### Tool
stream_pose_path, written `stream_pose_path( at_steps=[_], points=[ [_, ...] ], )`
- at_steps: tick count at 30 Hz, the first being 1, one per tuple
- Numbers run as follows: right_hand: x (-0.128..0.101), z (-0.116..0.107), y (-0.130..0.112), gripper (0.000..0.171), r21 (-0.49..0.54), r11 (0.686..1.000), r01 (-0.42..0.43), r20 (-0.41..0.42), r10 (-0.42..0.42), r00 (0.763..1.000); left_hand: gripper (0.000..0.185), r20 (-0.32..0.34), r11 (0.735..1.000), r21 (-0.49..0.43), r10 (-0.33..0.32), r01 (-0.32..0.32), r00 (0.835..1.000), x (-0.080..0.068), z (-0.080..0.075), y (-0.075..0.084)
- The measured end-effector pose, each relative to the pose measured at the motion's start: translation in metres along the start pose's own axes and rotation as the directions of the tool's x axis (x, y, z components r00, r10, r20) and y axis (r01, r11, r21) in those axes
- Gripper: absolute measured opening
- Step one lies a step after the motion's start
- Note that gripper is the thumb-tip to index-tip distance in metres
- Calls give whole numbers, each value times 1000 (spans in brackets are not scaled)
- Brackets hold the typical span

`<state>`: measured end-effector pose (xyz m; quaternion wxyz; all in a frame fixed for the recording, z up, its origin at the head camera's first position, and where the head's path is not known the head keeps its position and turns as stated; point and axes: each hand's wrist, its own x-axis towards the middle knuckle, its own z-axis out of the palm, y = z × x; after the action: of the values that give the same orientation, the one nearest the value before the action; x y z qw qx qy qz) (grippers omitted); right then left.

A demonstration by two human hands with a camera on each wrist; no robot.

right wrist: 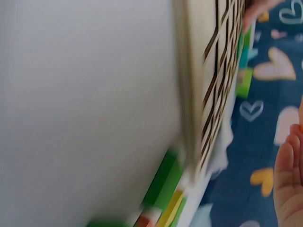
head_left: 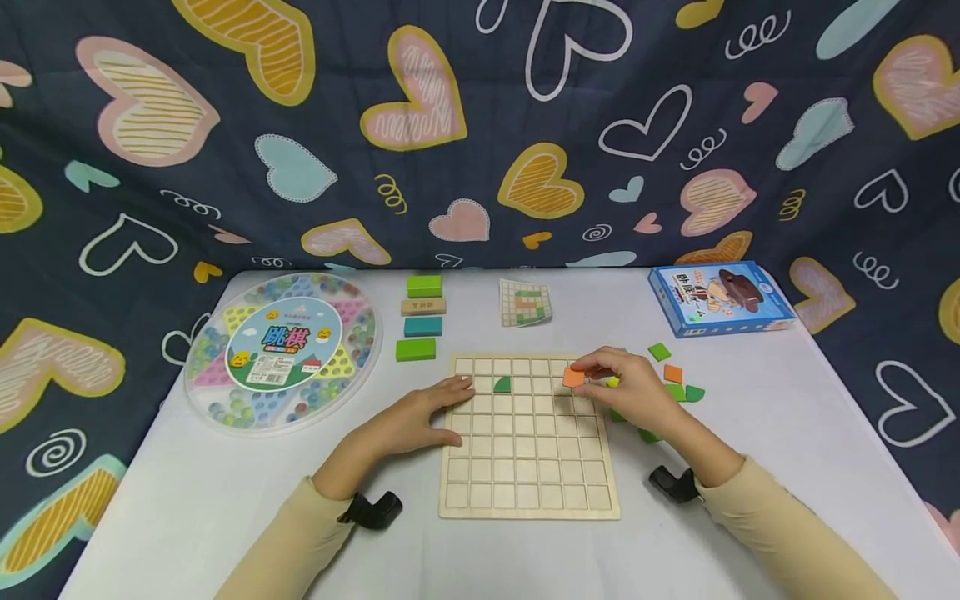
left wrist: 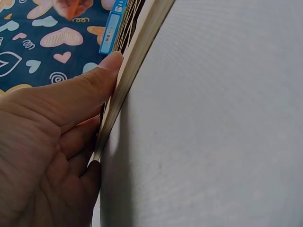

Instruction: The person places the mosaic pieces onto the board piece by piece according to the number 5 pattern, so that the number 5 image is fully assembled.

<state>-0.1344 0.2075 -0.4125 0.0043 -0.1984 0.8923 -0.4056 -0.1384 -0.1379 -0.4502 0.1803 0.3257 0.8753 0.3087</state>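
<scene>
A pale wooden grid board (head_left: 528, 471) lies on the white table, a green quarter-circle tile (head_left: 502, 384) in one of its upper cells. My left hand (head_left: 411, 423) rests against the board's left edge. Its thumb and fingers touch the rim (left wrist: 135, 61), as the left wrist view shows. Over the board's upper right part, my right hand (head_left: 630, 390) pinches an orange square tile (head_left: 573, 377) between thumb and fingers. Right of the board lie loose tiles, among them a green square (head_left: 659, 352), an orange square (head_left: 673, 373) and a green quarter circle (head_left: 695, 393); the hand partly covers others.
A round Chinese checkers set (head_left: 281, 350) stands at the left. Beside it are several blocks, such as a green one (head_left: 416, 349) and a blue one (head_left: 423, 326). A patterned paper card (head_left: 525, 302) lies behind the board, and a blue game box (head_left: 722, 298) at the back right.
</scene>
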Motion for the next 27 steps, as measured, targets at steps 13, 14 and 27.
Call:
stream_pose_path(
  at_steps=[13, 14, 27],
  points=[
    [31, 37, -27, 26, -23, 993, 118, 197, -112, 974, 74, -2, 999, 25, 26, -26, 1000, 5, -3, -2],
    [34, 40, -28, 26, -33, 991, 127, 218, -117, 969, 74, -2, 999, 23, 28, -27, 1000, 5, -2, -2],
    [47, 67, -27, 25, -187, 958, 219, 358, -142, 923, 75, -7, 999, 51, -5, 5, 1000, 0, 0, 1]
  ],
)
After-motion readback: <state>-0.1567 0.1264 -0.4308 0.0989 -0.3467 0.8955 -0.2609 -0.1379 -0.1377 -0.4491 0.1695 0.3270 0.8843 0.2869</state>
